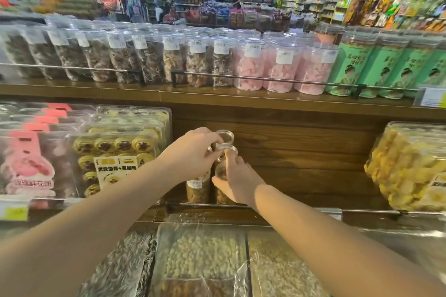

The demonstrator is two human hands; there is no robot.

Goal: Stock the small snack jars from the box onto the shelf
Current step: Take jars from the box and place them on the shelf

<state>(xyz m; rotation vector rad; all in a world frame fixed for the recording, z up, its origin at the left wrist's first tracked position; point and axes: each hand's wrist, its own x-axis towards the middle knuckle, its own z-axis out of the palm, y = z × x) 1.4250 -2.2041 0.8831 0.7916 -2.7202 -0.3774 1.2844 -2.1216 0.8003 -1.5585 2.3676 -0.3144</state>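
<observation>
— Reaching into the middle shelf [301,152] at the centre of the frame, a person handles small snack jars with both hands. What does the left hand [190,154] hold?

— Its fingers curl round the clear lid end of an upper jar [224,138], which sits stacked above the others against the wooden back panel.

— And the right hand [237,176]?

— It grips a second jar [223,171] just below, thumb on the left side and fingers wrapped about the body, forefinger lying up along its neck. A third jar [198,189] stands upright beside it on the shelf, touching or nearly so; blur hides which.

— What surrounds them?

— Trays of cookies [115,152] at centre left, a tub of yellow snacks [407,169] at the right edge, tall jars of pink sweets [280,67] on the upper shelf, and bagged nuts [202,255] along the bottom of the frame.
</observation>
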